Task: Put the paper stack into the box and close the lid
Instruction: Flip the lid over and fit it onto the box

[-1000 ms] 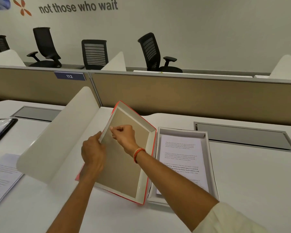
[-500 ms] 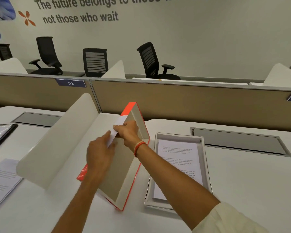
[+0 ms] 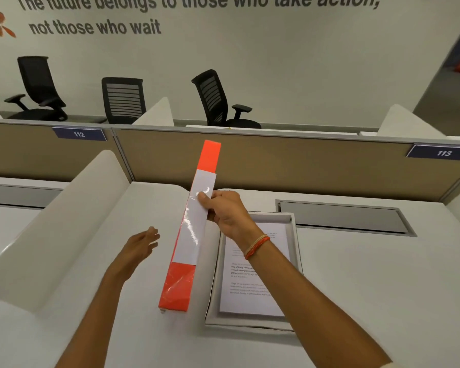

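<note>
An open grey box (image 3: 294, 251) lies on the white desk with the printed paper stack (image 3: 252, 285) flat inside it. The orange lid (image 3: 186, 274) stands on edge just left of the box, its narrow side with a white label facing me. My right hand (image 3: 226, 211) pinches the lid's upper edge near the label. To the lid's left, my left hand (image 3: 141, 245) hovers with spread fingers, touching nothing.
A curved white divider (image 3: 61, 224) rises at the left. A tan partition (image 3: 303, 166) runs along the back of the desk. A grey cable hatch (image 3: 343, 217) sits behind the box at the right. Office chairs stand beyond the partition.
The lid has swung upright from lying tilted open, now showing its narrow side. My left hand let go of it and drew away to the left. The view shifted slightly.
</note>
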A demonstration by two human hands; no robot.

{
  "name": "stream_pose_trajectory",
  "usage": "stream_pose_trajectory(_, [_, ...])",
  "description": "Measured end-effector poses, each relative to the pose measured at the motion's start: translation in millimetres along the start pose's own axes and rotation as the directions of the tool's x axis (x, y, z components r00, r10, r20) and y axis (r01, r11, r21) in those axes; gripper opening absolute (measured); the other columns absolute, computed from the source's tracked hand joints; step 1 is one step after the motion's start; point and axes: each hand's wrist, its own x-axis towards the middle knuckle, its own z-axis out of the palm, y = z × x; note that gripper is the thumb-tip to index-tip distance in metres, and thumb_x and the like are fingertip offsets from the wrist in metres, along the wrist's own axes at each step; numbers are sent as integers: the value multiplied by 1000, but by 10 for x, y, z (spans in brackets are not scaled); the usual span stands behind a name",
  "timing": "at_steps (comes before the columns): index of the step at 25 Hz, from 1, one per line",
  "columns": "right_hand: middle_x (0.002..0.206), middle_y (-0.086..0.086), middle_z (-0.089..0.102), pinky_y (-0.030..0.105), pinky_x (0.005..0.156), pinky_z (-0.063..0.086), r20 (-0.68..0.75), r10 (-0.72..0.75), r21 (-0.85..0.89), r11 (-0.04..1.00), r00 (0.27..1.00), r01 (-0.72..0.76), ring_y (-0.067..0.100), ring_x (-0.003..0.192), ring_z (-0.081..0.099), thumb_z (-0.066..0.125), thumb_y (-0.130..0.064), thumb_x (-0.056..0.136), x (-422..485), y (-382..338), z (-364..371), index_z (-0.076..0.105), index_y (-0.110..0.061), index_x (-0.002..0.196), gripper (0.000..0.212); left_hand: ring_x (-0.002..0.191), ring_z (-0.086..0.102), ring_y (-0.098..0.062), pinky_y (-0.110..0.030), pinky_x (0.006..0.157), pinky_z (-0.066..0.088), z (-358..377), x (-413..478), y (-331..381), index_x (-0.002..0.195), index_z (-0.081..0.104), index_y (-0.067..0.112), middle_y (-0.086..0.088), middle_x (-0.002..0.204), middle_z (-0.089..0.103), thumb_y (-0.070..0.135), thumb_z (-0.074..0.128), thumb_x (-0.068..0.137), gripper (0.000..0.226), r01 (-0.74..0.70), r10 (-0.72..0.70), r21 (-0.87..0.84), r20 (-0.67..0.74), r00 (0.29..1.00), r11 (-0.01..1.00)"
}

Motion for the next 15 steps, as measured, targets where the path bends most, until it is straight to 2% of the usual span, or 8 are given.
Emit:
stream_pose_trajectory(3, [125,16,66,36,86,59,32,-14,28,1000,999,13,26,101,68,63,-15,92,-161,-124,-250,59,6,121,36,125,57,-37,-51,110,43,364,53,-185,142,46,13,-17,141,55,57,37,94,65,115,-107,-44,153,982,992])
stream_pose_trajectory(5, [122,18,67,39,91,57,52,-11,72,997,999,7,26,100,67,61,-14,94,-237,-187,-444,59,8,123,36,114,64,-39,-53,96,53,605,67,-294,133,55,18,-19,129,64,65,38,87,68,240,-178,-164,321,930,957])
stream_pose_trajectory(7, [113,16,69,37,88,59,70,-11,127,992,998,2,26,95,68,59,-14,95,-308,-224,-652,58,9,122,36,106,68,-40,-51,86,57,808,52,-376,126,64,16,-20,120,68,68,43,86,69,341,-163,-315,476,864,886])
stream_pose_trajectory(9, [104,13,70,33,80,62,83,-13,170,985,996,-1,23,89,69,57,-15,96,-356,-242,-884,59,8,119,33,108,67,-40,-52,88,55,950,56,-421,127,64,15,-20,124,66,67,44,88,68,359,-145,-391,480,865,847])
stream_pose_trajectory(11, [100,11,73,32,75,63,61,-16,163,987,998,6,21,86,72,58,-16,95,-396,-223,-1168,63,6,114,29,109,67,-38,-49,86,56,1040,50,-398,126,66,17,-17,127,67,68,45,88,67,309,-147,-382,397,906,871])
stream_pose_trajectory(13, [100,11,74,31,75,63,-4,-25,122,992,1000,26,19,85,74,59,-17,95,-431,-156,-1486,65,6,113,30,107,70,-35,-45,79,59,1092,38,-340,121,69,25,-14,122,71,71,47,85,62,236,-120,-343,327,937,909])
stream_pose_trajectory(15, [101,12,75,34,80,62,-90,-46,20,999,995,48,22,88,75,59,-22,95,-451,-37,-1794,65,6,116,36,103,72,-32,-43,75,60,1142,-4,-251,121,66,34,-10,118,73,73,48,83,57,121,-32,-303,284,958,945])
